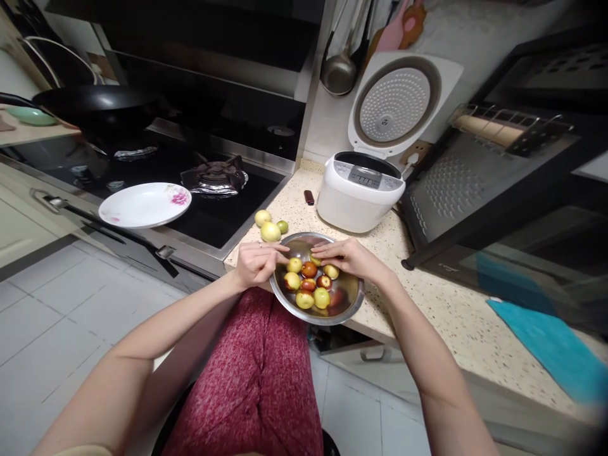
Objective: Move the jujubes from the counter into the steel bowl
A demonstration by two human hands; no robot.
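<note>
A steel bowl (351,303) sits at the counter's front edge and holds several small yellow-green and red fruits (308,285). My left hand (256,263) rests on the bowl's left rim, fingers curled and pinched, with the index finger reaching over the fruits. My right hand (349,256) lies over the bowl's far rim, fingers stretched toward a yellow-green fruit (315,259) that its fingertips touch. Both hands' fingertips nearly meet above the bowl. Three more fruits (270,229) lie loose on the counter just behind the left hand.
An open white rice cooker (361,193) stands behind the bowl. A white flowered plate (145,204) lies on the black stove (209,215), with a black wok (95,104) farther left. A teal cloth (551,345) lies on the speckled counter (456,316) at right, below a dark dish rack (498,171).
</note>
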